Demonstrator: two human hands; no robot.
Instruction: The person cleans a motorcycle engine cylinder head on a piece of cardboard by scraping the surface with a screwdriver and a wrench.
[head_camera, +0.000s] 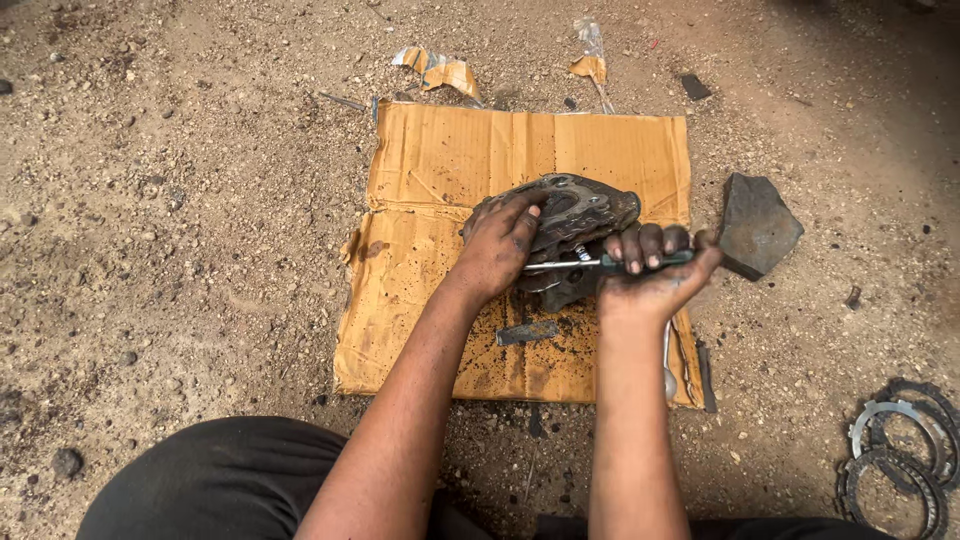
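1. The metal engine cover (572, 225), dark and grease-caked, lay on a flattened cardboard sheet (440, 160) spread over gravelly dirt ground (180, 200), near the sheet's middle and toward its right half.
2. The left hand (500, 240) was pressed flat on the cover's upper left edge, fingers spread and curled over the rim, not closed around anything.
3. The right hand (655, 270) was clenched around the green handle of a screwdriver (600, 262); the steel shaft ran leftward across the cover's lower side, tip hidden under the left hand.
4. Handling judgement: the cover looked like a stiff, fairly heavy casting, unlikely to flex. The oily film probably made it slippery, so the outer rim and its bolt lugs seemed the surest hold. The thin gasket face could likely be marred by prying.
5. A dark flat stone (757, 225) sat on the ground just beside the right hand, off the cardboard's right edge.
6. A small dark metal piece (527, 331) lay on the cardboard below the cover, amid oily stains.
7. Containers: none were visible. A stack of toothed ring plates (900, 455) lay loose on the dirt at lower right, well apart.
8. Torn cardboard scraps (440, 70) lay beyond the sheet's far edge.
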